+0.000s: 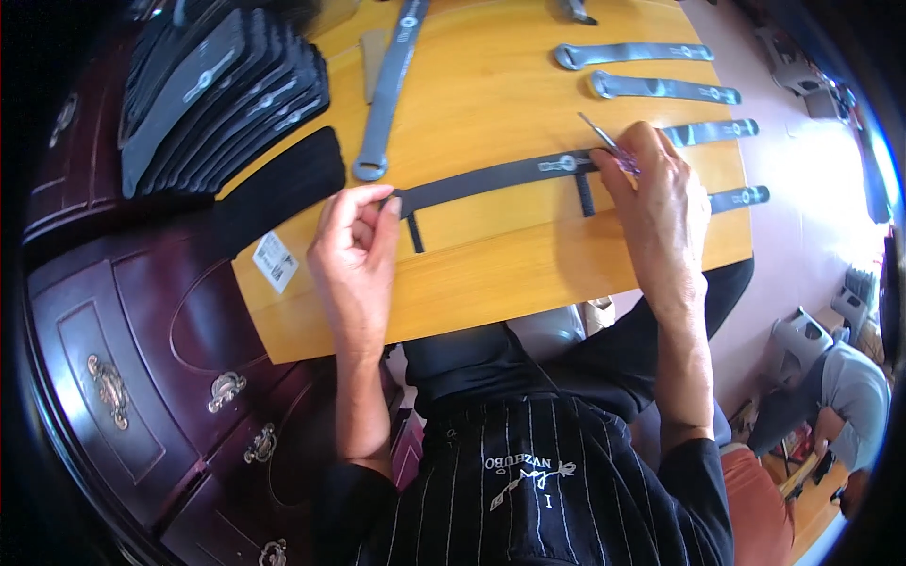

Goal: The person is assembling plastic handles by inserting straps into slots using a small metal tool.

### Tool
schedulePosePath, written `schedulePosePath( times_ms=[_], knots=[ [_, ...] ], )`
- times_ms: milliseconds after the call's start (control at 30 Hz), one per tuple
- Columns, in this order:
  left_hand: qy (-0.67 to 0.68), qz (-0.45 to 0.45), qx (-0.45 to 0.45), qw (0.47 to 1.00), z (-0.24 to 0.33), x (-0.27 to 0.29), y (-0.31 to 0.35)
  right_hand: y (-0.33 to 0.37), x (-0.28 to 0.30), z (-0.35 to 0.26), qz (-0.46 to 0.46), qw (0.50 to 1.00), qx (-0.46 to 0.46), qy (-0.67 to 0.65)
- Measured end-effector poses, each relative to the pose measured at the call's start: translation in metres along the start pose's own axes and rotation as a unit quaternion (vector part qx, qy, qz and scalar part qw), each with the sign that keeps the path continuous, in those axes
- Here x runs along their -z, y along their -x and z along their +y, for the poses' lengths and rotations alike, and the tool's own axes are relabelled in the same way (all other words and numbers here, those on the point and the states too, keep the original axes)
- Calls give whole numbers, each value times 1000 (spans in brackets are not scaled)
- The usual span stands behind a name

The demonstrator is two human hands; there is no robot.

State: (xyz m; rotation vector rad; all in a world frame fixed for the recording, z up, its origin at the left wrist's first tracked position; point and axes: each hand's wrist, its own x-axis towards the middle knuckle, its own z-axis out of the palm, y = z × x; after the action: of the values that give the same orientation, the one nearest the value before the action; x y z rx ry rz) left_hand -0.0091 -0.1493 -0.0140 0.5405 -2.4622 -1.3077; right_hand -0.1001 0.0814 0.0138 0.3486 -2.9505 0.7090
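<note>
On the broad yellow wooden bench [491, 283], a stack of flat black pieces [226, 104] fills the far left and glossy grey straps [651, 57] lie spaced at right, probably for easy pickup. Nearer, a long dark-grey flat strap [491, 180] spans between the hands: the left hand [354, 245] pinches its left end, while the right hand [665, 203], fingers at its right end, seemingly to hold it straight, also grips a slim metal-tipped, purple-handled tool [605, 139].
</note>
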Motion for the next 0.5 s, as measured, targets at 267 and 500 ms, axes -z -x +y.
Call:
schedulePosePath(
  times_ms=[267,500],
  knots=[
    [-129,30,-95,987,8,0,6,-1,4,-4,-10,999,-32,-20],
    [-110,33,-92,989,20,9,3,1,6,-8,-7,999,-31,-30]
  ],
)
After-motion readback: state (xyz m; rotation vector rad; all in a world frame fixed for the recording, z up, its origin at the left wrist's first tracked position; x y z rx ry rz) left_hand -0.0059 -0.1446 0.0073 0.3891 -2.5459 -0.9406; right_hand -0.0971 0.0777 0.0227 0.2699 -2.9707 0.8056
